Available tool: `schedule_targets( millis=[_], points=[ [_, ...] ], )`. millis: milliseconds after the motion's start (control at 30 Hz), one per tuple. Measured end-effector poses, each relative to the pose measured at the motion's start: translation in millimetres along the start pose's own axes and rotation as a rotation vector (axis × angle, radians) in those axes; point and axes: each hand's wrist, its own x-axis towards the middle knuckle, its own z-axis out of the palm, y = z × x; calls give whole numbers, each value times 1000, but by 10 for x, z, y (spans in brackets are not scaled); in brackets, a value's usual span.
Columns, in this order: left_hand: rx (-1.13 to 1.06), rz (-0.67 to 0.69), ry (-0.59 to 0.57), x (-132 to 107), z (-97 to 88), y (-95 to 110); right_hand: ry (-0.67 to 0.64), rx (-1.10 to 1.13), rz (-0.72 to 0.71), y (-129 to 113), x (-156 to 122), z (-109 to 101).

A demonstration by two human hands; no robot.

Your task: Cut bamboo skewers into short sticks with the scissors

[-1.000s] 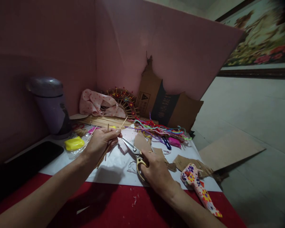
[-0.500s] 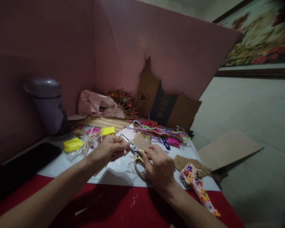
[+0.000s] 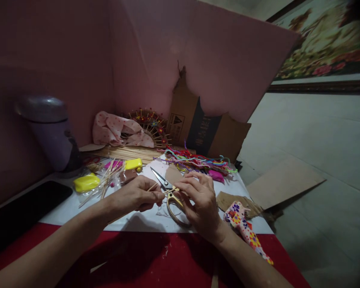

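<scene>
My left hand (image 3: 136, 196) is closed in a pinch on a thin wooden stick (image 3: 152, 187) over the white paper sheet (image 3: 138, 218). My right hand (image 3: 198, 200) meets it from the right, its fingertips pinched on the same stick's other end. Gold-handled scissors (image 3: 168, 192) lie on the paper just under and between both hands, blades pointing away to the left.
Loose sticks (image 3: 103, 180), yellow clay (image 3: 85, 183) and a second yellow piece (image 3: 133, 164) lie left. Coloured yarn (image 3: 198, 161), cardboard scraps (image 3: 231, 200), a floral glue gun (image 3: 246, 232), a purple jar (image 3: 49, 132), a black phone (image 3: 24, 208), a stick bundle (image 3: 129, 153) and a cardboard box (image 3: 198, 128) surround the paper.
My right hand let go of the scissors, which now lie on the paper, and rose to meet my left hand at the stick. My left hand moved right, leaving several sticks behind.
</scene>
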Motion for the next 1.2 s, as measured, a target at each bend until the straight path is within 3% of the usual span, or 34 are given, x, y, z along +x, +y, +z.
schedule_targets(
  millis=[200,367,667,1200],
  points=[
    [271,41,34,-62,35,47,-15,8,0,-15,4,-17],
    [326,42,32,-84,32,57,-46,12,-1,4,11,-16],
    [290,22,14,-75,37,79,-88,80,-35,39,43,-59],
    [109,-27,108,79,87,-150,-82,-54,81,-47,-41,66]
  ],
)
